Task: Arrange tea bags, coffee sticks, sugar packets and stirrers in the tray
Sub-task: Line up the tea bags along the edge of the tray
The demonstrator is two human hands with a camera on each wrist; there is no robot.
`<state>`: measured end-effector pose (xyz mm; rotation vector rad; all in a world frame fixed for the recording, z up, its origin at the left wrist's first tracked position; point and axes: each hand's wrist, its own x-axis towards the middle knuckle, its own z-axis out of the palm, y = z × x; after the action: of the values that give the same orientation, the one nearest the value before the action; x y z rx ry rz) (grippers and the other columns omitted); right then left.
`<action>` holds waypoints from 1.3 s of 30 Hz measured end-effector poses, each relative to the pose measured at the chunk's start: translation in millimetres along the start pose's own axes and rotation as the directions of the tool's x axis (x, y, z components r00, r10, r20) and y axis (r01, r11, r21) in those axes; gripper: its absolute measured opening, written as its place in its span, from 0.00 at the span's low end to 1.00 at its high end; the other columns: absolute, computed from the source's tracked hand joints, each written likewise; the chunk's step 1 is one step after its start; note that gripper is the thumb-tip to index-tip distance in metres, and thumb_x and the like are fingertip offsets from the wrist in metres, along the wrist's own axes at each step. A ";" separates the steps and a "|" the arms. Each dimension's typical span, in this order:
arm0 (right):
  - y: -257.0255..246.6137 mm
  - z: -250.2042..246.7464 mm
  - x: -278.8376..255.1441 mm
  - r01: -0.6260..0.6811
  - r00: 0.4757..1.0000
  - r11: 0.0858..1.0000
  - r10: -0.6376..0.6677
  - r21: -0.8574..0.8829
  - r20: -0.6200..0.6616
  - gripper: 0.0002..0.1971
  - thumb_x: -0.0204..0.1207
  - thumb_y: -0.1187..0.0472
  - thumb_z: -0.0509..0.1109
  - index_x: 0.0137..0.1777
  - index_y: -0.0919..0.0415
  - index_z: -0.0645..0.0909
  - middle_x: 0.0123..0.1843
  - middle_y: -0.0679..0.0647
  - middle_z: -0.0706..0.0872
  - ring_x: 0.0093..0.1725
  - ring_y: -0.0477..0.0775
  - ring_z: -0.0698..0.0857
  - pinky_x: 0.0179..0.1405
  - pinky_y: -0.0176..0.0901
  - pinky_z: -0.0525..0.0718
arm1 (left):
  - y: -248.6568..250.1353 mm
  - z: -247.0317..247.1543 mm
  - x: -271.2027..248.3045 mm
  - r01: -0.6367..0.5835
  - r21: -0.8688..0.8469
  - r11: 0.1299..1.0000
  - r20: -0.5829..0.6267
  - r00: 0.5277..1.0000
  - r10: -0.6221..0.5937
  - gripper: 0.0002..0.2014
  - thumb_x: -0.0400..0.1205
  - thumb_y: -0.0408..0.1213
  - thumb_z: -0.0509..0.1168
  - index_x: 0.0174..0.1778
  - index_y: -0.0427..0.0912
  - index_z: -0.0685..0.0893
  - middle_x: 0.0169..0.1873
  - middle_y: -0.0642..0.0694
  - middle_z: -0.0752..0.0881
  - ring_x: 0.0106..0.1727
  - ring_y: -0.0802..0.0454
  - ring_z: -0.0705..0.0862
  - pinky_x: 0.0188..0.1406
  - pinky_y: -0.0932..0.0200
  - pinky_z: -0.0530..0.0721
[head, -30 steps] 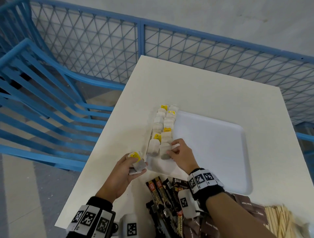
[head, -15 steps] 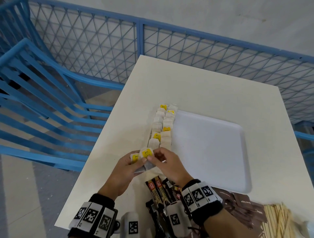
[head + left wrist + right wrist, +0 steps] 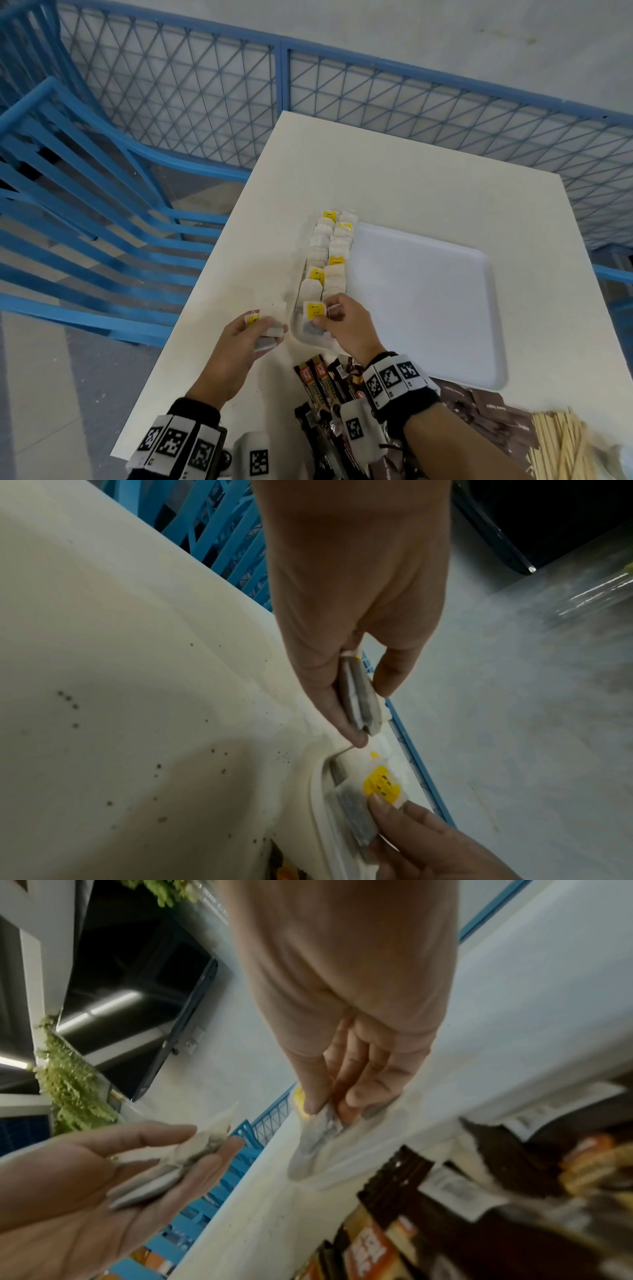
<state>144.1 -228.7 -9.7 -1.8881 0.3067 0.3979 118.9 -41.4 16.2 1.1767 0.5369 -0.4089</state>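
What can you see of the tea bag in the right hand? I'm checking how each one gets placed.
The tea bag is a small, flat, pale paper pouch with dark tea showing through its lower part and a yellow tag on top. The right hand pinches it between thumb and fingers, at the near left corner of the white tray, at the near end of the row of tea bags.

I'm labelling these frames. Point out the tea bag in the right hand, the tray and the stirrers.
tea bag in the right hand (image 3: pixel 314 311): head view, on its yellow tag.
tray (image 3: pixel 421 308): head view, on its bare floor.
stirrers (image 3: pixel 561 445): head view, mid-bundle.
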 end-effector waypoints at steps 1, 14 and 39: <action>-0.7 2.7 2.5 -0.003 1.000 1.000 0.003 0.011 -0.016 0.12 0.68 0.65 0.78 0.45 0.53 0.78 0.42 0.57 0.86 0.39 0.50 0.83 0.39 0.37 0.81 | 0.5 0.0 -0.2 0.004 -0.011 1.000 -0.005 1.000 -0.004 0.05 0.82 0.28 0.62 0.43 0.34 0.82 0.39 0.36 0.90 0.50 0.40 0.87 0.53 0.52 0.85; -7.5 13.1 7.2 0.143 0.950 0.978 -0.179 -0.154 -0.254 0.18 0.70 0.58 0.77 0.55 0.56 0.74 0.43 0.54 0.79 0.40 0.50 0.77 0.37 0.26 0.74 | -2.6 3.1 0.3 -0.034 0.098 0.995 0.031 0.999 0.031 0.08 0.78 0.29 0.67 0.52 0.33 0.82 0.45 0.37 0.86 0.47 0.46 0.85 0.45 0.58 0.88; 12.6 -42.9 1.6 0.013 0.994 0.985 0.007 -0.175 0.108 0.04 0.75 0.59 0.72 0.44 0.51 0.79 0.39 0.52 0.85 0.40 0.47 0.80 0.43 0.36 0.75 | -8.0 25.5 22.3 -0.237 0.582 0.778 0.198 0.969 0.147 0.06 0.78 0.31 0.70 0.47 0.45 0.87 0.44 0.42 0.90 0.47 0.43 0.87 0.50 0.53 0.84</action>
<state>146.0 -273.4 -7.4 -2.0297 0.2011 0.5384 137.0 -68.7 4.3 1.7893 0.1458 -0.5005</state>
